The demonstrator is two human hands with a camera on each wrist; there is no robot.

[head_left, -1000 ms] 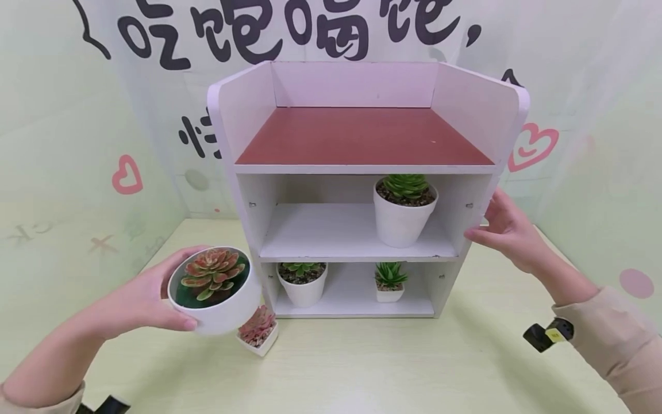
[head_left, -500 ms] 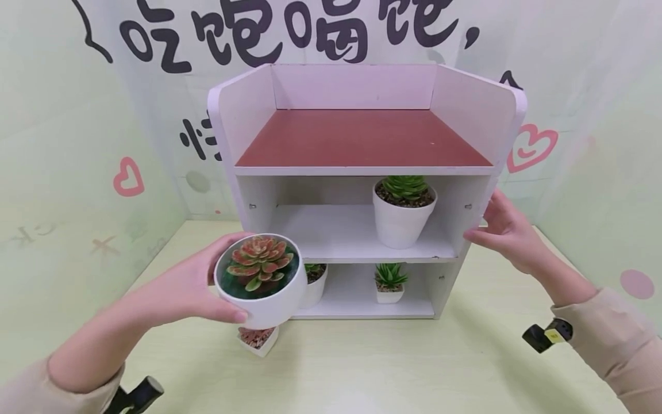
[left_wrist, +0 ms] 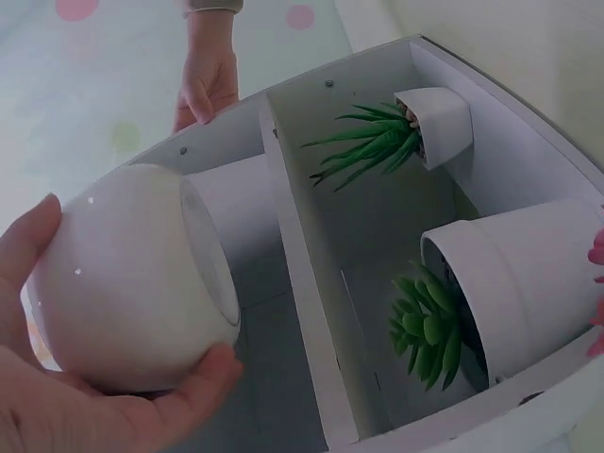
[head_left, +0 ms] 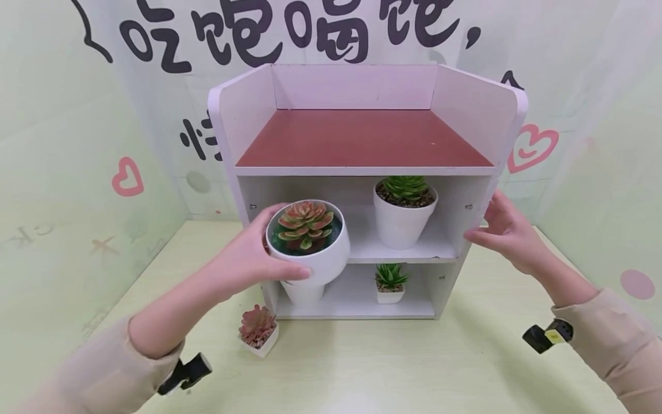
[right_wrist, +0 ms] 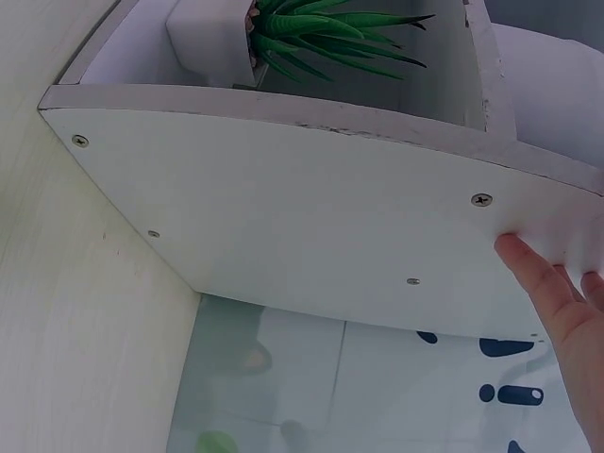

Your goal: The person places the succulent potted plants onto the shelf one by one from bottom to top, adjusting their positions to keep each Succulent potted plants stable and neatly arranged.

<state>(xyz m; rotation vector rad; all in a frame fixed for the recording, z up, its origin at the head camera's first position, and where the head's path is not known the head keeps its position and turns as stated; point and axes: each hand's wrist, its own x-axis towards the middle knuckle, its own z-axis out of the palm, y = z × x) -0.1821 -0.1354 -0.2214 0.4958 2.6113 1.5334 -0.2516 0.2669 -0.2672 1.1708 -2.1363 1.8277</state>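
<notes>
My left hand (head_left: 253,253) grips a round white pot (head_left: 331,261) with a reddish-green succulent (head_left: 306,224), thumb and fingers curled about its sides. The pot hangs in front of the left part of the middle shelf (head_left: 362,247) of a white shelf unit (head_left: 509,115). In the left wrist view its white bowl (left_wrist: 132,274) shows from the side and below. My right hand (head_left: 509,233) rests on the unit's outer right side panel (right_wrist: 283,208), fingertips touching it. A white pot with a green succulent (head_left: 403,218) stands on the middle shelf, at the right.
On the bottom shelf, a small aloe-like plant (head_left: 390,284) stands at right and a white pot (head_left: 304,294) at left, partly hidden. A small pink succulent (head_left: 258,330) sits on the table (head_left: 388,362) by the unit's left front corner. The top shelf (head_left: 362,138) is reddish-brown.
My left hand has carried the round pot rightward and up, from left of the unit to before the middle shelf. The pink succulent shows fully again. My right hand has stayed put.
</notes>
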